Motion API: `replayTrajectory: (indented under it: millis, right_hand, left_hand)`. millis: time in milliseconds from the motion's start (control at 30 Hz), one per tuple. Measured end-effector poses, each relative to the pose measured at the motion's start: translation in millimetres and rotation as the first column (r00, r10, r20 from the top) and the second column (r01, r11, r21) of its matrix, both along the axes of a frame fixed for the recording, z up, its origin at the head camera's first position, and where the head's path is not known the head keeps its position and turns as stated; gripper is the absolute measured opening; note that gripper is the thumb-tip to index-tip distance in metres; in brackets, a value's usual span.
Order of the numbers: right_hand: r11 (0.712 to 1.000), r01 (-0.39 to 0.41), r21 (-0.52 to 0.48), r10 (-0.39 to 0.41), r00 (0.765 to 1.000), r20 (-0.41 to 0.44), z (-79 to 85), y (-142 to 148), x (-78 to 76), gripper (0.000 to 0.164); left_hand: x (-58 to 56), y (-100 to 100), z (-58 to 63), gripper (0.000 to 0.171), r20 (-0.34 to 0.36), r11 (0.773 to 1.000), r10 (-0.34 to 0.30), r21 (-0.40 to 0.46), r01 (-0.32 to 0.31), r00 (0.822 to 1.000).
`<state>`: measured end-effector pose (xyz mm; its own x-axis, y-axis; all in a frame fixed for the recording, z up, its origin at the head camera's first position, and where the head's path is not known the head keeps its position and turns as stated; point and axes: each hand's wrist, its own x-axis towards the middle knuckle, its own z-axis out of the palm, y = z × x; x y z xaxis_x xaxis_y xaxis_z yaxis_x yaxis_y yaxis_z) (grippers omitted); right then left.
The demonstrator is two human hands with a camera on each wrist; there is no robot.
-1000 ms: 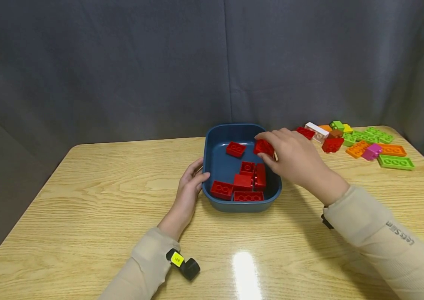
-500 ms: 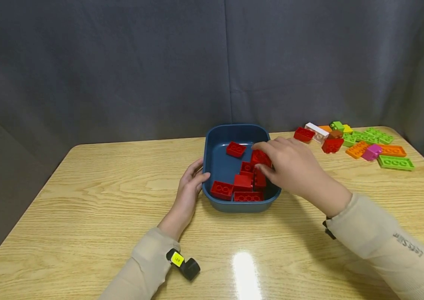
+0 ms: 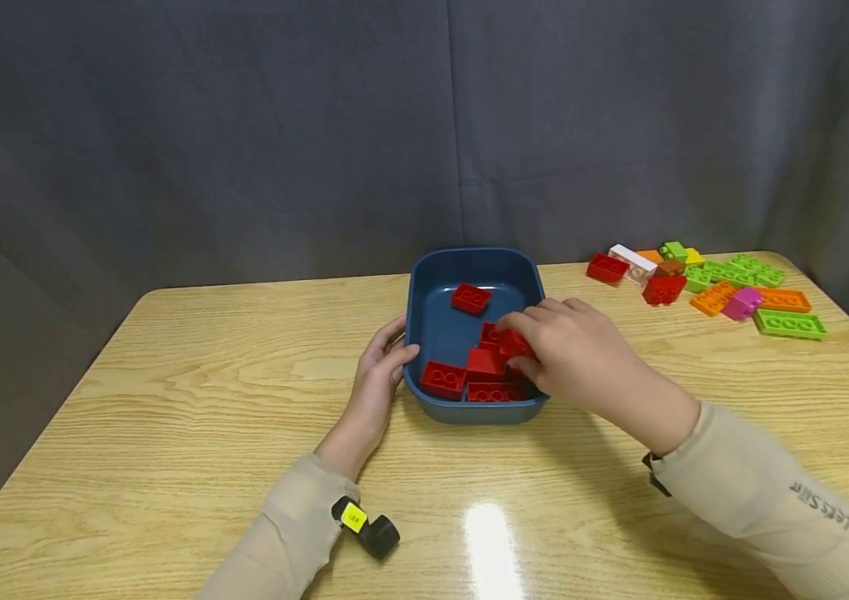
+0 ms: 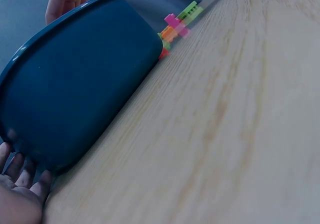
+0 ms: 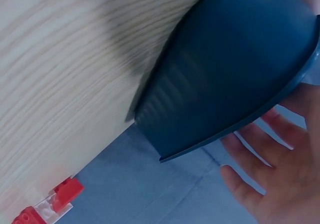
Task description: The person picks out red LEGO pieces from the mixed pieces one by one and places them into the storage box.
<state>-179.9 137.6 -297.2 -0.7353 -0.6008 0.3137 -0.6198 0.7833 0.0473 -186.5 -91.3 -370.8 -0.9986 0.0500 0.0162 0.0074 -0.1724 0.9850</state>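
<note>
A dark blue plastic bin (image 3: 431, 411) stands upright on the table with several red toy building bricks inside. My left hand (image 3: 375, 379) rests against its left side, fingertips touching the outer wall in the left wrist view, thumb near the rim. Over the bin's right part, my right hand (image 3: 577, 354) pinches a red brick (image 3: 514, 343) between thumb and fingers, low among the others. A lone red brick (image 3: 471, 297) lies toward the back, and another red brick (image 3: 442, 379) at the front left. The right hand partly hides the bricks under it.
On the wooden table (image 3: 229, 400), at the back right, lie loose bricks: a red brick (image 3: 607, 268), a white brick (image 3: 632, 264), a magenta brick (image 3: 742, 303), a green brick (image 3: 791, 324) and several others. A grey curtain (image 3: 282, 150) hangs behind the table.
My right hand has moved toward the front of the bin with the red brick, down onto the bricks at the right side. The left hand and bin stay in place.
</note>
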Motion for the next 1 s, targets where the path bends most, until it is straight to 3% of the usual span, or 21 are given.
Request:
replayTrajectory:
  millis: [1000]
  right_hand:
    - [0.999, -0.028, -0.046, 0.026, 0.999, -0.041, -10.9, 0.2, 5.3, 0.032]
  left_hand:
    - [0.1, -0.3, -0.5, 0.052, -0.005, 1.0, -0.005, 0.0, 0.005, 1.0]
